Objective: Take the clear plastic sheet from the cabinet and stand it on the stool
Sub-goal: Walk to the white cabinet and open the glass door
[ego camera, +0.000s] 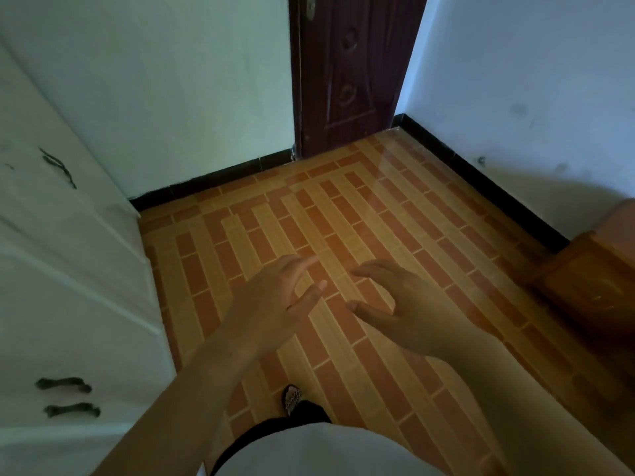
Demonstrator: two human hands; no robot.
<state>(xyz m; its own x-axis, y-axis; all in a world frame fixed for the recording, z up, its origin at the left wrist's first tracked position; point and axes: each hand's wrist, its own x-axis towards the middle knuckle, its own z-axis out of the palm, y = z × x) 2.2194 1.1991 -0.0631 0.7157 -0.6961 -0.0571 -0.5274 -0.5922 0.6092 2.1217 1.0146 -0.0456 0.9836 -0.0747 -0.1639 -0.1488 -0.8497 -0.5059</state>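
Observation:
The white cabinet (68, 255) fills the left side, its doors shut, with dark handles (65, 384) low down. My left hand (278, 300) and my right hand (395, 304) hover side by side over the tiled floor, fingers spread, with nothing visible in either. A brown wooden piece (591, 280), possibly the stool, stands at the right edge, cut off by the frame. A faint glossy haze (388, 173) lies over the right half of the view. I cannot tell whether it is the clear plastic sheet.
The orange brick-pattern tiled floor (275, 228) lies between the cabinet and the wooden piece. A dark brown door (350, 73) stands shut at the far wall. White walls with black skirting close the corner. My foot in a sandal (292, 398) shows below.

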